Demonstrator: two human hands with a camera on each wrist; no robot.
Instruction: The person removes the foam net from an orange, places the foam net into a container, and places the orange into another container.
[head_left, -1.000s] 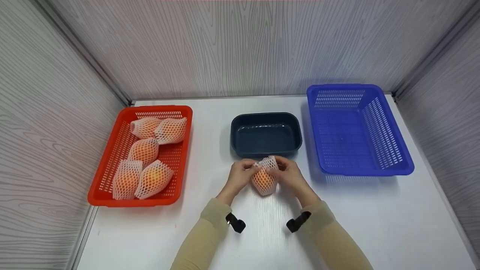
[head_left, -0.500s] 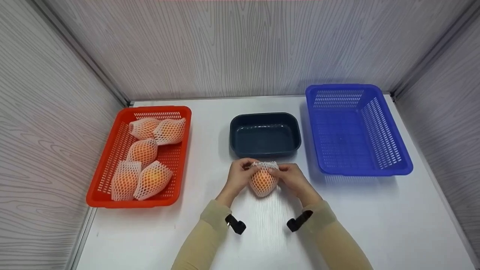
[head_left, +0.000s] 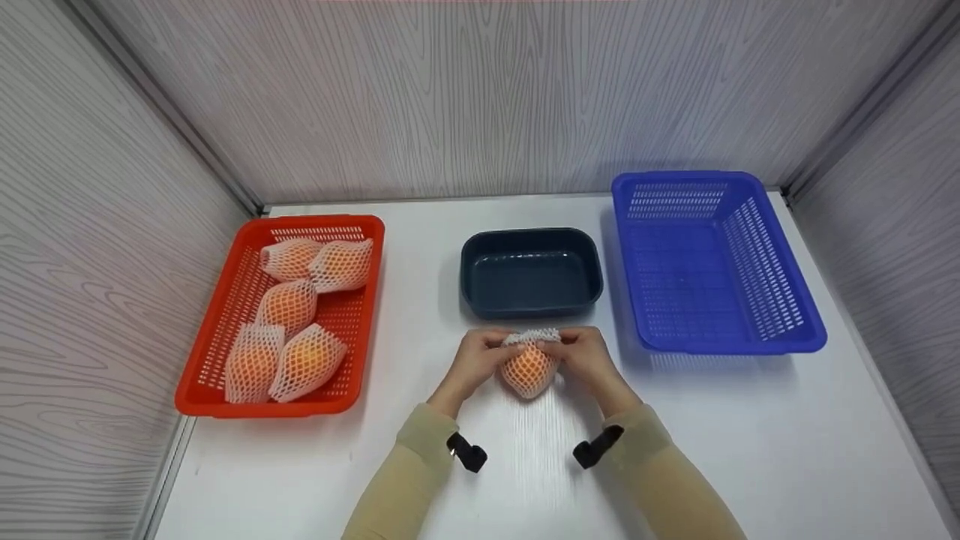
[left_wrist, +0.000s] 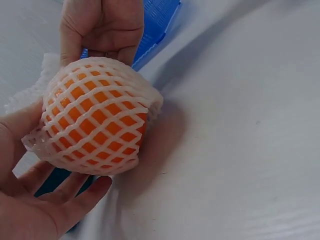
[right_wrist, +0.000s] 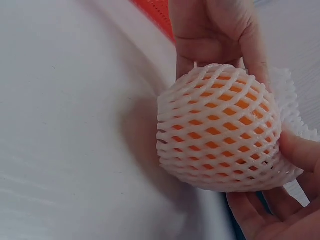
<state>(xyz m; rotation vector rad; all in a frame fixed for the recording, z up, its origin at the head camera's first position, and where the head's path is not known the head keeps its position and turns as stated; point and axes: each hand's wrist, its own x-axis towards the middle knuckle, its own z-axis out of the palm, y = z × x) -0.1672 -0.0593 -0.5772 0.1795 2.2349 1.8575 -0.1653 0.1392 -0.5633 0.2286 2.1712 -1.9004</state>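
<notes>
An orange fruit (head_left: 529,369) in a white foam net sleeve (left_wrist: 95,117) is held between both hands, in front of the dark bowl. My left hand (head_left: 478,358) pinches the net at the fruit's left side, its thumb on top near the gathered edge. From the right, my right hand (head_left: 586,358) grips the net's other side in the same way. Both wrist views show fingers under the fruit and thumbs on the net. Bare orange skin shows at the sleeve's near end in the left wrist view. The net's far edge is bunched between the thumbs.
To the left stands a red basket (head_left: 281,409) with several net-wrapped fruits (head_left: 307,361). A dark blue-green bowl (head_left: 531,309) sits just beyond the hands. At the right is a blue basket (head_left: 731,346). Wood-patterned panels (head_left: 450,97) enclose the white table (head_left: 517,480).
The net's upright far end has been spread wider and folded down toward the fruit. Both hands have drawn slightly nearer the body, still holding the net.
</notes>
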